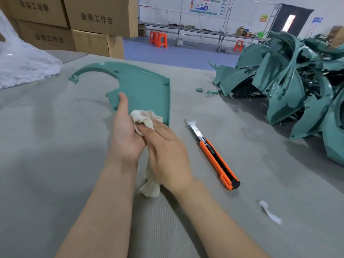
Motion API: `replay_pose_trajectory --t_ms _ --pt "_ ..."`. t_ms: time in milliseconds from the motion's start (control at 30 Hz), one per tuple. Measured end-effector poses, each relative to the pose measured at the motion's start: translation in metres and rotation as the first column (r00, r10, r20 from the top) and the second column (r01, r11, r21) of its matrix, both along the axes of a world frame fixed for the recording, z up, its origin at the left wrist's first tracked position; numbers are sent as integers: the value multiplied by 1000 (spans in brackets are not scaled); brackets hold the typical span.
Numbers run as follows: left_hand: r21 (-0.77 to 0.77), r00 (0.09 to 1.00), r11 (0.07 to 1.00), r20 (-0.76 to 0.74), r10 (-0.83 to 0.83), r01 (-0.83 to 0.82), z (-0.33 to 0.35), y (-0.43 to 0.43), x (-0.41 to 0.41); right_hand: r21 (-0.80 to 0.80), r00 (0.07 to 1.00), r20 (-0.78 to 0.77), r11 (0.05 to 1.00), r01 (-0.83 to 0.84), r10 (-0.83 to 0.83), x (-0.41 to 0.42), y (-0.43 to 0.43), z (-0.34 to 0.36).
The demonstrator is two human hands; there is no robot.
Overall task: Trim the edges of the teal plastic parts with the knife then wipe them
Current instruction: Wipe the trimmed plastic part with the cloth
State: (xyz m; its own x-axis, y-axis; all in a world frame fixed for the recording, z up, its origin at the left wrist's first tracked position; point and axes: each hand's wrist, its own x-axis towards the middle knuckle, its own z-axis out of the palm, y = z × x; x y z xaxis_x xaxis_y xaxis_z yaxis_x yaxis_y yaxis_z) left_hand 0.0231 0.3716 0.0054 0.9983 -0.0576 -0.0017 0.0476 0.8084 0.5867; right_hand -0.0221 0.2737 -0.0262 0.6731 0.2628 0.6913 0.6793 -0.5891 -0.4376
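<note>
A flat teal plastic part (141,86) with a curved cut-out lies on the grey table just beyond my hands. My left hand (124,135) is turned palm-up over the part's near edge, its thumb stretched out onto the plastic. A bunched cream cloth (143,119) sits in that hand and covers its fingers. My right hand (167,153) lies on the cloth with straight fingers, pressing it into the left palm. The cloth's tail hangs down between my wrists. An orange utility knife (214,155) with its blade out lies on the table to the right, untouched.
A big heap of teal plastic parts (297,86) fills the right side. Small teal offcuts (199,89) lie near it. A white scrap (270,213) lies front right. A clear plastic bag (24,66) and cardboard boxes (89,21) stand at the back left.
</note>
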Motion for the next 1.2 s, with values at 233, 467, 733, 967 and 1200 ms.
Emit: replay_pose_trajectory --t_ms 233,467,733,967,1200 --pt "10 974 980 110 196 -198 6 -17 0 169 970 -160 963 209 -183 12 -36 10" --pt "41 978 978 41 203 -204 7 -19 -3 702 859 -511 559 441 -35 21 -54 28" --pt "154 998 986 3 57 -57 6 -27 -8 343 981 -164 927 152 -101 5 -18 9" --pt "99 998 994 59 30 -36 5 -40 -11 581 943 -333 792 188 21 17 -22 5" --pt "312 998 950 61 -34 14 2 -55 -16 687 918 -355 617 384 -176 36 -51 6"
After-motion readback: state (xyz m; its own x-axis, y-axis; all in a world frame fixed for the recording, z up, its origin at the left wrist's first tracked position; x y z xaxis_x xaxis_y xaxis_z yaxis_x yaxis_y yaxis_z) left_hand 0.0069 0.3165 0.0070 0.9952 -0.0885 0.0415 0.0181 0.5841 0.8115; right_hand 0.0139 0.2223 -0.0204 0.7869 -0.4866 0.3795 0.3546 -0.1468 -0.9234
